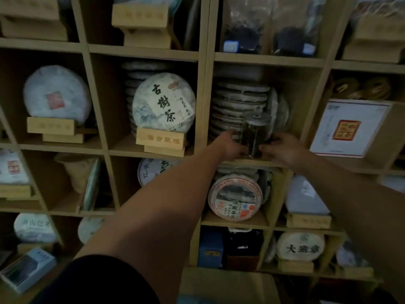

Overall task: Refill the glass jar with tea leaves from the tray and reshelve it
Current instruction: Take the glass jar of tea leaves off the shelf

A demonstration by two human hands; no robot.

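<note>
A tall glass jar (253, 133) with a knobbed glass lid stands upright in a shelf compartment, dark tea leaves showing inside. It rests on the wooden shelf board (245, 162) in front of a stack of wrapped tea cakes (232, 102). My left hand (230, 145) touches the jar's lower left side. My right hand (282, 148) is against its lower right side, fingers curled toward the glass. Both arms reach forward from below. The tray is not in view.
The wooden shelving (205, 88) is a grid of compartments holding wrapped tea cakes on wooden stands (161, 140). A white box (350, 128) sits in the compartment to the right. Bagged dark tea (243, 38) fills the compartment above. A cardboard box (228, 284) lies below.
</note>
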